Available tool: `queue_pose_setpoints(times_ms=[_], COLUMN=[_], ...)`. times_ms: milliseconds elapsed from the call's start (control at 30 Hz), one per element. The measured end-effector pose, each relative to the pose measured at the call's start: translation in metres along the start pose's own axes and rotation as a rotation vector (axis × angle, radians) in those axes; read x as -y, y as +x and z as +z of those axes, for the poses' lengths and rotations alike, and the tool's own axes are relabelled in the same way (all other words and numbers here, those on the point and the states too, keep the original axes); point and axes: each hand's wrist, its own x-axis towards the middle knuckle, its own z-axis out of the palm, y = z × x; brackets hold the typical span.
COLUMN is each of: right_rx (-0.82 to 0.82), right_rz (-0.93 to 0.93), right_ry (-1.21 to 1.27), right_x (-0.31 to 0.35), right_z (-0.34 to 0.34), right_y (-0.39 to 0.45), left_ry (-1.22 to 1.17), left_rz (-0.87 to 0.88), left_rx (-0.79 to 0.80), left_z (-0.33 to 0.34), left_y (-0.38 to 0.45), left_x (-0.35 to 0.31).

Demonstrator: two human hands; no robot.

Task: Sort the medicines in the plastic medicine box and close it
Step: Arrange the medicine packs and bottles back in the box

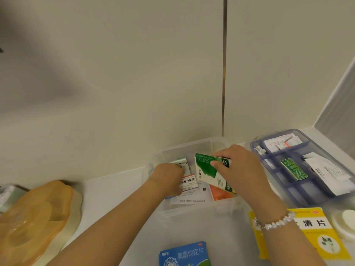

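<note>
A clear plastic medicine box point(192, 148) stands open against the wall, holding several medicine packs and a leaflet. My right hand point(240, 169) grips a green-and-white medicine box point(206, 169), tilted over the clear box. My left hand point(168, 174) reaches inside on the left, its fingers closed on silvery blister packs point(180, 162) beside a white pack with red and blue print point(189, 182). An orange pack point(219, 192) lies under the green box.
A blue divided tray point(288, 156) with leaflets and a green strip sits to the right. A yellow medicine box point(315, 231), a blue one point(184, 254) and a white round lid point(343, 223) lie on the counter. An orange lid point(32, 217) rests at left.
</note>
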Motion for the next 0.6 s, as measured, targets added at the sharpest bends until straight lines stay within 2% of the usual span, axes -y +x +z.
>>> queue_pose_setpoints(times_ms=[100,233,333,467,600], right_rx=[0.125,0.379,0.55,0.771,0.927], right_rz=[-0.063,-0.091,-0.113,-0.1,-0.066], right_ry=[-0.089,-0.203,-0.316,-0.354,-0.366], right_x=[0.006,0.023,0.032,0.034,0.038], right_z=[-0.001,0.004,0.02,0.043,0.048], right_y=[0.001,0.01,0.023,0.034,0.036], left_ry=[-0.086,-0.267,-0.366,-0.638,-0.748], left_rz=[-0.073,-0.158,-0.163,-0.214,-0.214], left_rx=[0.066,0.174,0.329,0.487,0.562], left_z=[-0.003,-0.007,-0.018,-0.029,-0.032], left_y=[-0.002,0.0,0.001,-0.003,-0.01], left_x=[0.0,0.001,0.005,0.009,0.013])
